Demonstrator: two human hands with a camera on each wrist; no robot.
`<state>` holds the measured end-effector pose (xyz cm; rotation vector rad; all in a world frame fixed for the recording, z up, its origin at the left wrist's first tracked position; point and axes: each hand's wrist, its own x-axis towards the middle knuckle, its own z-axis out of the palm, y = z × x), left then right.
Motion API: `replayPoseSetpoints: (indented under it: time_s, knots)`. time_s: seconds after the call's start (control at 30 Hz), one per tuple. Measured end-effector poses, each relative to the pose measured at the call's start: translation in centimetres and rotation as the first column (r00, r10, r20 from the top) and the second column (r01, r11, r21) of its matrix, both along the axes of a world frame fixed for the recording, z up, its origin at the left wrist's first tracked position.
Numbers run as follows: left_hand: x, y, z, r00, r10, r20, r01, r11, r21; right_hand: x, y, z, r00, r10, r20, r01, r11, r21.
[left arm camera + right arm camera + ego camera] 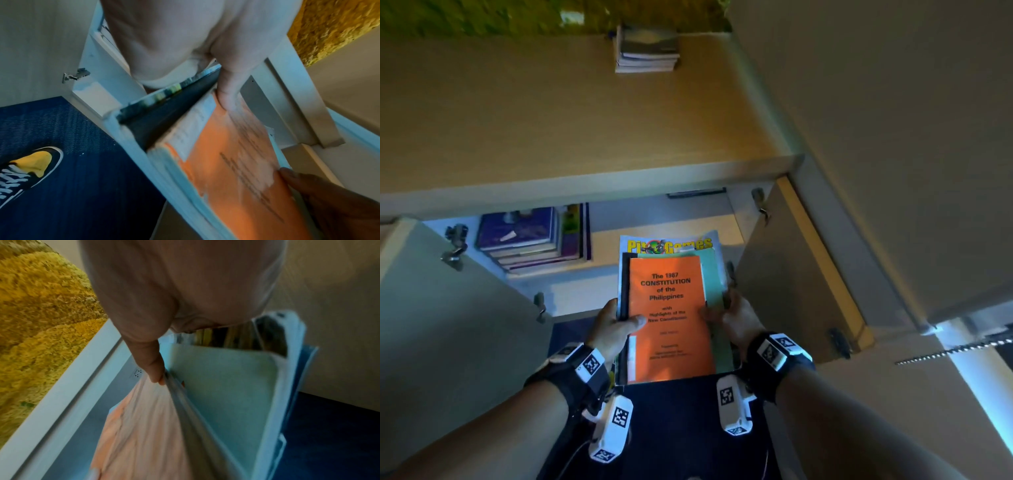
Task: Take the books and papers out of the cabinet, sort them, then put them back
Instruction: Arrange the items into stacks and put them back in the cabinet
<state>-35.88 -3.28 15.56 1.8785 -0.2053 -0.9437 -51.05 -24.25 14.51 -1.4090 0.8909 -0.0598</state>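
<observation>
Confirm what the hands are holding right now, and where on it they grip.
A stack of books and papers, orange booklet on top. The left hand grips its left edge, thumb on the cover; the right hand grips its right edge.

An orange booklet (pixel 669 315) with black lettering tops a pale green folder (pixel 714 284) and a yellow-titled magazine (pixel 671 244). Left of the booklet, purple books (pixel 520 236) — below it, dark blue carpet (pixel 82 186) and a yellow-and-black shoe (pixel 30 164).
</observation>
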Motion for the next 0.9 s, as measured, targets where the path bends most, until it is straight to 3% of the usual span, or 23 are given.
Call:
replayPoseSetpoints:
  time_s: [0.17, 0.33, 0.47, 0.67, 0.83, 0.9]
  knots:
    - [3.8, -2.6, -3.2, 0.997, -0.041, 0.072, 0.038, 0.998, 0.042, 4.4, -2.3, -5.5, 0.999, 0.033, -0.01, -0.033, 0.999, -0.037]
    - [12.1, -7.3, -12.6, 0.97, -0.104, 0.218, 0.113, 0.993, -0.031, 11.5, -6.6, -10.7, 0.999, 0.027, 0.042, -0.02, 0.986, -0.164]
    - [19.8, -12.5, -19.1, 0.947, -0.064, 0.315, 0.103, 0.989, -0.109, 17.9, -11.0, -14.8, 0.992, 0.062, 0.108, -0.028, 0.956, -0.293]
    - [23.9, -15.9, -20.7, 0.923, -0.004, 0.385, 0.107, 0.963, -0.248, 25.0, -14.9, -19.9, 0.98, 0.061, 0.191, 0.011, 0.935, -0.354]
    - [26.5, -14.2, -22.4, 0.909, 0.052, 0.413, 0.014, 0.988, -0.154, 29.0, -13.7, -21.9, 0.975, 0.133, 0.177, -0.058, 0.925, -0.376]
    - [28.0, -13.6, -22.7, 0.873, 0.042, 0.485, -0.005, 0.997, -0.076, 30.8, -13.3, -21.8, 0.97, 0.197, 0.141, -0.126, 0.906, -0.403]
